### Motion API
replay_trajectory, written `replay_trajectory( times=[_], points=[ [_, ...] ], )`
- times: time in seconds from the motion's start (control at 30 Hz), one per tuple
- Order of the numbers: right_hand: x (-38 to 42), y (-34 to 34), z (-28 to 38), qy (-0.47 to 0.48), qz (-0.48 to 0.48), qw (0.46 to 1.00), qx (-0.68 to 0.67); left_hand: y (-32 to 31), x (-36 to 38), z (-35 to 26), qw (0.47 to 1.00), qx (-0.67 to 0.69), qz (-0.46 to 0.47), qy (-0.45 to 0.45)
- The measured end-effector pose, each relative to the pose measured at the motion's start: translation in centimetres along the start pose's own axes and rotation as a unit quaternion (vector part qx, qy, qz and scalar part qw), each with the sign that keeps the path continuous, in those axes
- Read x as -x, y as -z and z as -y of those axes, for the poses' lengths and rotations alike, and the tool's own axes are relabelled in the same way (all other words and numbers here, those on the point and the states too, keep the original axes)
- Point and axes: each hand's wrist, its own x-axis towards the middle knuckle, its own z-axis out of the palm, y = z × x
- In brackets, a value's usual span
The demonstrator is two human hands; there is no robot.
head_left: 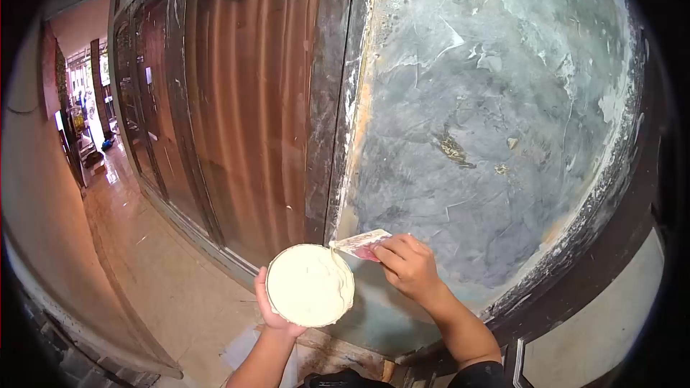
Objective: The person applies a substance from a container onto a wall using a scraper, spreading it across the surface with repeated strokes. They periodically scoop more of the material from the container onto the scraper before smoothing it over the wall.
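Observation:
My left hand [264, 300] grips a round tub [310, 325] from its left side and underneath. Cream-white putty [305, 284] fills the tub nearly to its rim, with a ridge along the right. In my right hand [411, 266] is a putty knife [363, 241] with a reddish grip and a pale, smeared blade. The blade points left, its tip just above the tub's upper right rim, and a bit of putty clings to that end. Behind the knife stands a grey plastered wall [460, 194] with white patches and a few rough brownish spots.
Left of the wall, a dark-framed glass panel [248, 115] shows a reddish-brown curtain behind it. A tiled passage [154, 244] runs back to a bright opening at the far left. At lower right, a dark ledge [568, 294] borders the wall. Paper sheets [241, 347] lie below the tub.

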Motion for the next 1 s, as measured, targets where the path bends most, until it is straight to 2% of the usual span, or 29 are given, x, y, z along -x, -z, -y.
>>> replay_trajectory(
  times=[0.1,0.2,0.3,0.37,0.43,0.47,0.53,0.63,0.7,0.77,0.83,0.9,0.97,1.0],
  points=[
    [-0.6,-0.6,-0.3,-0.011,-0.026,0.999,0.026,0.0,0.0,-0.2,1.000,0.006,0.010,0.009],
    [-1.7,-1.7,-1.6,-0.101,-0.028,0.994,0.043,0.2,-0.1,-0.5,0.999,-0.030,-0.013,-0.009],
    [-2.7,-3.7,-3.6,-0.140,-0.031,0.987,0.065,0.3,0.2,-1.2,0.999,-0.042,-0.016,-0.018],
    [-2.6,-5.2,-4.8,-0.194,0.022,0.979,0.060,0.4,0.2,-1.8,0.999,-0.022,-0.028,-0.018],
    [-2.9,-6.2,-5.2,-0.208,0.040,0.975,0.064,0.6,0.3,-2.5,0.999,-0.025,0.001,-0.032],
    [-3.1,-6.6,-5.5,-0.207,0.041,0.975,0.064,0.8,0.3,-2.7,0.999,-0.014,-0.014,-0.034],
    [-3.6,-7.2,-5.8,-0.255,0.101,0.960,0.064,0.6,0.3,-3.2,0.999,-0.013,0.000,-0.037],
    [-4.8,-7.3,-6.3,-0.279,0.148,0.945,0.080,0.5,0.2,-4.0,0.999,-0.012,0.026,-0.046],
    [-4.8,-7.3,-6.8,-0.279,0.126,0.949,0.073,0.3,0.3,-4.3,0.997,-0.050,0.010,-0.058],
    [-5.0,-6.6,-6.3,-0.267,0.045,0.962,0.027,-0.2,0.2,-4.6,0.996,-0.067,-0.023,-0.054],
    [-4.4,-7.3,-6.4,-0.257,0.053,0.965,0.018,0.1,0.2,-4.8,0.995,-0.068,-0.044,-0.063],
    [-4.3,-8.0,-6.1,-0.238,0.114,0.962,0.066,0.6,0.3,-4.9,0.995,-0.068,-0.040,-0.056],
    [-5.2,-7.4,-6.2,-0.265,0.111,0.955,0.077,0.7,0.1,-5.1,0.996,-0.059,-0.043,-0.057],
    [-5.7,-6.7,-6.2,-0.271,0.079,0.957,0.062,0.2,0.1,-5.1,0.996,-0.061,-0.048,-0.053]
  ],
)
